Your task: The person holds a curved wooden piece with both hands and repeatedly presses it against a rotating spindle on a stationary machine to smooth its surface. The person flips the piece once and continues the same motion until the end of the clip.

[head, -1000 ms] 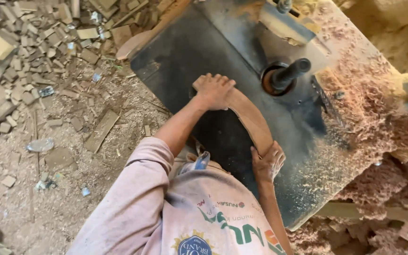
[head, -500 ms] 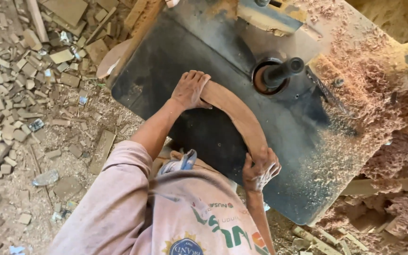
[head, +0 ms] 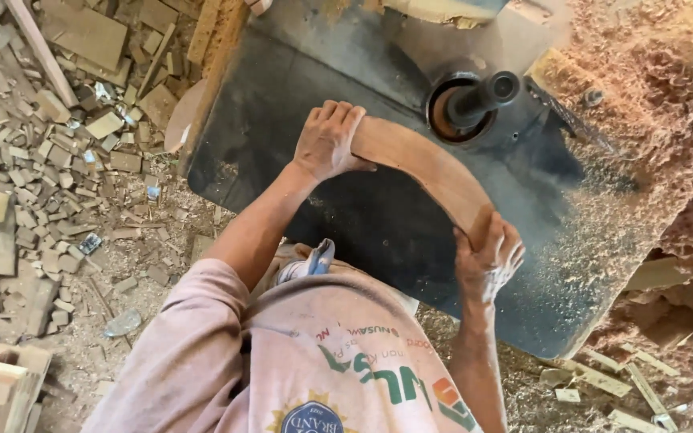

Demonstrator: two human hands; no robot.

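I see my left hand [head: 326, 143] closed in a firm grip over one end of the curved wooden piece [head: 431, 164], my right hand [head: 487, 258] clasping the other; it lies flat on the dark worktop [head: 346, 216], its outer edge just beside the spindle [head: 475, 98].

I see a faded pink short-sleeved shirt behind both hands, dusty, with green and orange lettering and a round blue badge on the chest. The left hand [head: 326, 143] and right hand [head: 487, 258] are bare, forearms uncovered, no gloves.
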